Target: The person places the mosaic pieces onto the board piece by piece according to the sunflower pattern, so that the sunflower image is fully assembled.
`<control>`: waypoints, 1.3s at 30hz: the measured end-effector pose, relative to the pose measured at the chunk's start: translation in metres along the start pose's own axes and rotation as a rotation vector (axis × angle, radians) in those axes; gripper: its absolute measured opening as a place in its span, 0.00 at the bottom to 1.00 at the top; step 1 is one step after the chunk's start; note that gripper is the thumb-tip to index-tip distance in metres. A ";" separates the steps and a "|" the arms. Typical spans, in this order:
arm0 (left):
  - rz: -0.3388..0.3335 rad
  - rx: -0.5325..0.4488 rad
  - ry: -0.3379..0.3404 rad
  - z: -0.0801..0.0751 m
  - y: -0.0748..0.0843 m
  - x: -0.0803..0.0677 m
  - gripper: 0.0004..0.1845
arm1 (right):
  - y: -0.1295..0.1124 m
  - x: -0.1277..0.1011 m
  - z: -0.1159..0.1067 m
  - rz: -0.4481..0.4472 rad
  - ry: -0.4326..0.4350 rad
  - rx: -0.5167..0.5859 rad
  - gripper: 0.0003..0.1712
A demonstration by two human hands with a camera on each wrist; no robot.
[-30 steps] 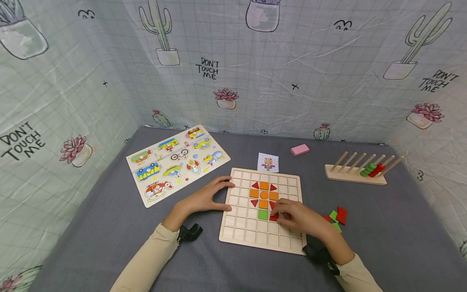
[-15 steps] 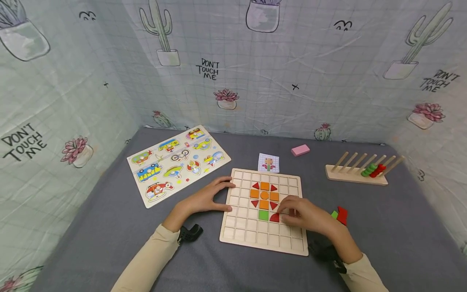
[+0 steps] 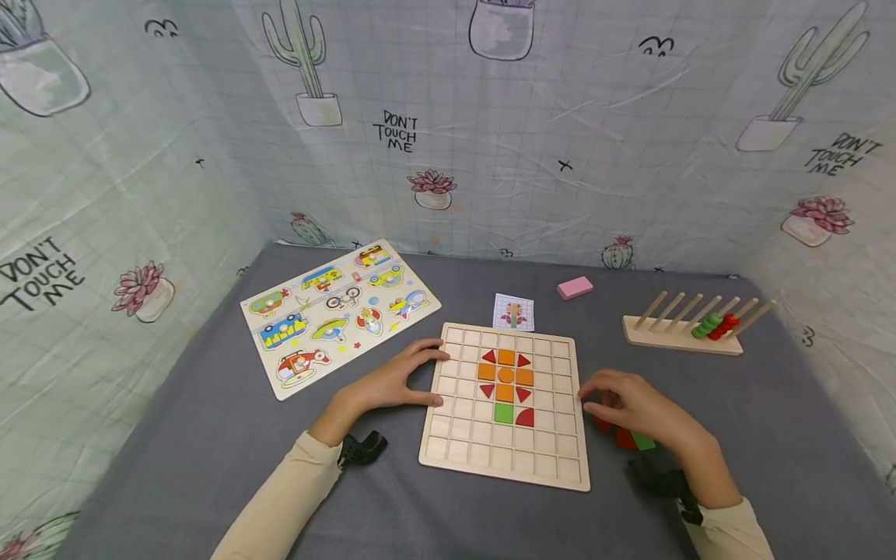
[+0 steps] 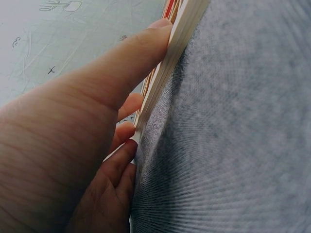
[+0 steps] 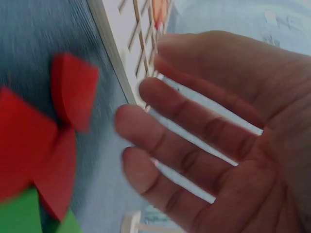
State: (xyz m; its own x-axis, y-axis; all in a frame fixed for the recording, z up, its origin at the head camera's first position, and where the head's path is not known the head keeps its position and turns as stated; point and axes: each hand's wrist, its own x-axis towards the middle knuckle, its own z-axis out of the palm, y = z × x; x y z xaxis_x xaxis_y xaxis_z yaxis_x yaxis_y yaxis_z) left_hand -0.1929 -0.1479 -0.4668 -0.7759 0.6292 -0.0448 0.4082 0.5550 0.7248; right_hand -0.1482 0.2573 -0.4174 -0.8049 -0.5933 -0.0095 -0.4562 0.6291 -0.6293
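A wooden grid board (image 3: 462,447) lies on the grey cloth. Orange squares around an orange circle (image 3: 505,375), several red triangles (image 3: 523,395), a green square (image 3: 503,413) and a red quarter-circle piece (image 3: 525,418) sit in its cells. My left hand (image 3: 392,379) rests on the board's left edge, thumb and fingers spread along it. My right hand (image 3: 633,404) is just past the board's right edge, fingers relaxed and holding nothing. Beneath and beside it lie loose red pieces (image 5: 73,92) and green pieces (image 5: 22,211), partly hidden by the hand in the head view.
A pattern card (image 3: 514,312) lies behind the board, with a pink block (image 3: 575,288) to its right. A vehicle puzzle board (image 3: 336,315) lies at the left. A wooden peg stand (image 3: 682,336) with green and red beads stands at the right.
My right hand has let go of the red quarter-circle piece on the board and moved right to the loose pieces. My left hand stays at the board's edge.
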 end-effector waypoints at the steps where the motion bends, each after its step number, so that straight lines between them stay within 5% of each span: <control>1: 0.000 0.000 0.001 0.000 0.000 0.000 0.38 | 0.002 -0.001 -0.002 0.005 -0.001 -0.003 0.10; 10: -0.007 0.015 -0.001 0.000 -0.001 0.000 0.38 | 0.014 -0.008 -0.006 -0.012 -0.035 -0.031 0.10; 18: -0.006 0.015 -0.002 -0.001 0.001 -0.001 0.38 | 0.012 -0.009 -0.007 0.105 -0.087 -0.029 0.14; 39: -0.009 0.007 -0.003 -0.001 0.004 -0.002 0.38 | 0.008 0.000 0.004 0.102 -0.056 -0.059 0.13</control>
State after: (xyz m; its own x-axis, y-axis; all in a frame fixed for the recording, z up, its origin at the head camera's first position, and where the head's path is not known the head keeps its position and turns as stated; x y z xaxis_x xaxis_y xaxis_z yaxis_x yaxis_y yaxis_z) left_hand -0.1907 -0.1474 -0.4627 -0.7782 0.6258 -0.0533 0.4046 0.5644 0.7195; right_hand -0.1499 0.2604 -0.4252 -0.8266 -0.5510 -0.1150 -0.3961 0.7146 -0.5766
